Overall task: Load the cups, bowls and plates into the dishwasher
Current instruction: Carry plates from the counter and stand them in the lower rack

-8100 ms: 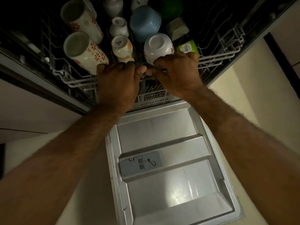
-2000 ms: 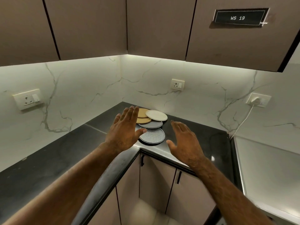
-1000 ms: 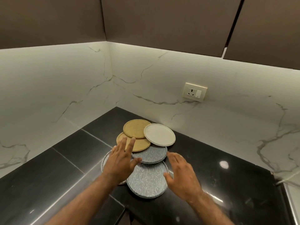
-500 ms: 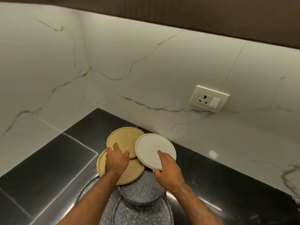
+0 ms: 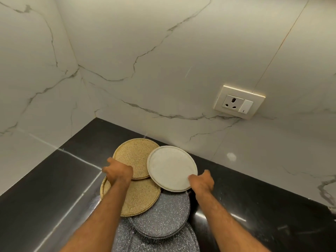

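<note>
Two-handed grab at plate pile, back corner of black stone counter (image 5: 54, 188). Right hand (image 5: 202, 180): fingers curled over near-right rim of round white plate (image 5: 171, 167), which lies topmost, ahead-left of hand, overlapping round gold speckled plate (image 5: 134, 157). Left hand (image 5: 118, 171): curled on gold plate's near-left rim. White probably lifts first.

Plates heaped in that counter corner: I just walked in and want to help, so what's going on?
A person is picking plates off the black counter. The left hand grips the near rim of the far tan plate, and the right hand pinches the edge of the white plate. Both plates overlap a second tan plate and grey speckled plates.
</note>
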Tool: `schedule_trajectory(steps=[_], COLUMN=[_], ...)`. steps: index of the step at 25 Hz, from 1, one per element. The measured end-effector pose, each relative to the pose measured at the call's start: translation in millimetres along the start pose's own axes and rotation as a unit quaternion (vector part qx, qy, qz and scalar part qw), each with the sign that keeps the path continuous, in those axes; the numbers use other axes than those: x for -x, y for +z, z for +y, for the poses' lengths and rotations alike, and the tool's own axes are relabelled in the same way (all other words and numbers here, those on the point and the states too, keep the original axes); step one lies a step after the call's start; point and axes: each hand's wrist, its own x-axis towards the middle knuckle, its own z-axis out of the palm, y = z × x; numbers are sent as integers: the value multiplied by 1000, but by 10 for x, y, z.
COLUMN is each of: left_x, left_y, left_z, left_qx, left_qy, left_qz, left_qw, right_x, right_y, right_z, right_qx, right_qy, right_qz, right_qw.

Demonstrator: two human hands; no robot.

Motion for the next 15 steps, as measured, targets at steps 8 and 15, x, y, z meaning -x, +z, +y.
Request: schedule_trajectory(steps=[8, 15], left_x=[-116, 192], left_y=[-191, -458], left_z=[-18, -21], left_qx=[281, 270], left_qy=[-94, -24], left_qz=[-49, -58], left_qw=[954, 961], right_x=[-97, 95], right_y=[-32, -345], right_z=[-28, -64], right_qx=[-395, -425], right_qy=[167, 163], right_qz=[-166, -212], right_qw=[888, 865])
